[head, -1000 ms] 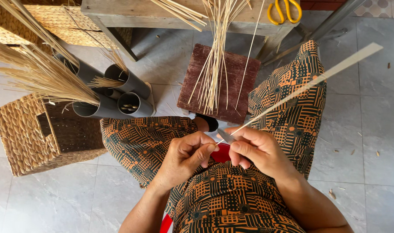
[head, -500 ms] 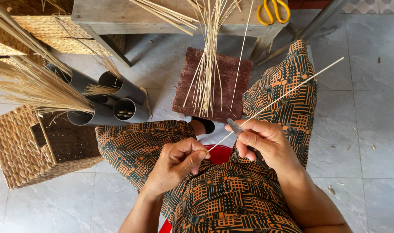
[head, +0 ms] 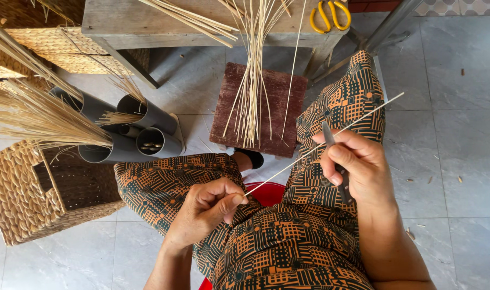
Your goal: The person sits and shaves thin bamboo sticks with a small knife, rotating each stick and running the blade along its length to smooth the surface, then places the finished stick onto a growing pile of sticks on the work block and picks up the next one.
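My left hand (head: pixel 206 211) pinches the near end of a thin pale stick (head: pixel 382 106) that slants up to the right over my patterned lap. My right hand (head: pixel 358 164) grips a small dark-handled knife (head: pixel 329 135) with its blade laid against the stick near the stick's middle. The stick's far end pokes free past my right knee. Both hands hover above my knees, roughly a forearm's length apart.
A bundle of thin sticks (head: pixel 250 80) leans from a wooden bench (head: pixel 148 24) onto a dark red wooden block (head: pixel 280 94). Grey tubes (head: pixel 148 129) hold dried fibres at left, beside a woven basket (head: pixel 19 198). Yellow scissors (head: pixel 330 13) lie on the bench. A red stool (head: pixel 270 194) shows between my legs.
My right hand with the knife has slid up along the stick, away from my left hand. The stick looks thinner than a second ago.
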`<state>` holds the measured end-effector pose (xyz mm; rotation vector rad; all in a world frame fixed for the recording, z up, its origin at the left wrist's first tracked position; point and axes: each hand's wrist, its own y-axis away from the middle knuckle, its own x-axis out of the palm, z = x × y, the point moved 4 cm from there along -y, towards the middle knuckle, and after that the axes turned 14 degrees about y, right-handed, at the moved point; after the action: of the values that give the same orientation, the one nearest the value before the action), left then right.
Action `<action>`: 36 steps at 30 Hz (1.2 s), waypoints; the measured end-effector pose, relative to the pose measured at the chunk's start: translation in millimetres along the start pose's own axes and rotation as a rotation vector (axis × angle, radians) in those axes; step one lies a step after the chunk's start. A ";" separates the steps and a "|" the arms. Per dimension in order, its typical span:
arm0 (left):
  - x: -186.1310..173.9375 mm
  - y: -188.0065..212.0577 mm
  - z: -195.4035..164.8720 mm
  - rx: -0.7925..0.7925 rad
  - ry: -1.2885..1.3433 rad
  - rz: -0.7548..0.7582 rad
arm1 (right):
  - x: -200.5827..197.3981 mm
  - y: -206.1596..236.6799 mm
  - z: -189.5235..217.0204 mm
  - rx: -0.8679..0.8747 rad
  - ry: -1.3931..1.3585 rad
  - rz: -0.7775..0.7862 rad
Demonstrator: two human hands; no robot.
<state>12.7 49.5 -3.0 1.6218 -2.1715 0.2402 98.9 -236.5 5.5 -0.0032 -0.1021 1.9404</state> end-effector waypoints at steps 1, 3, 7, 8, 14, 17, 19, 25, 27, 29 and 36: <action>0.2 -1.0 0.9 -0.005 -0.002 -0.002 | -0.4 0.4 1.2 0.010 0.018 0.003; 0.9 -3.0 2.6 -0.018 -0.010 -0.006 | 4.4 1.2 2.2 0.031 0.052 0.008; 2.1 -5.2 3.7 -0.033 -0.015 -0.011 | 34.1 6.8 -3.5 0.124 0.154 0.155; 1.9 -4.6 3.2 -0.034 -0.010 -0.007 | 40.7 5.0 -6.0 0.130 0.136 0.187; -2.9 1.7 1.6 -0.043 -0.008 -0.008 | 27.6 1.7 -6.3 0.099 0.089 0.123; -7.3 2.6 3.1 -0.069 0.001 -0.007 | 11.3 0.4 -5.1 0.020 0.052 0.076; -10.6 2.8 3.2 -0.077 0.000 -0.006 | -1.8 1.0 -4.8 -0.015 0.039 0.025; -19.6 2.8 0.5 -0.071 -0.046 -0.012 | -39.3 2.4 0.8 -0.059 -0.049 -0.161; -20.7 2.7 2.1 -0.070 -0.087 -0.044 | -45.4 2.4 8.4 -0.108 -0.116 -0.214; -21.1 1.5 4.3 -0.069 -0.093 -0.084 | -41.8 4.6 15.1 -0.122 -0.048 -0.217; -12.0 -4.7 -0.5 -0.020 -0.046 -0.030 | 19.0 10.8 -6.6 0.065 0.101 0.150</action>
<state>20.1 58.7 -8.2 1.6630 -2.1744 0.1734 82.3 -222.2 -1.0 -0.0675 0.0297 2.0884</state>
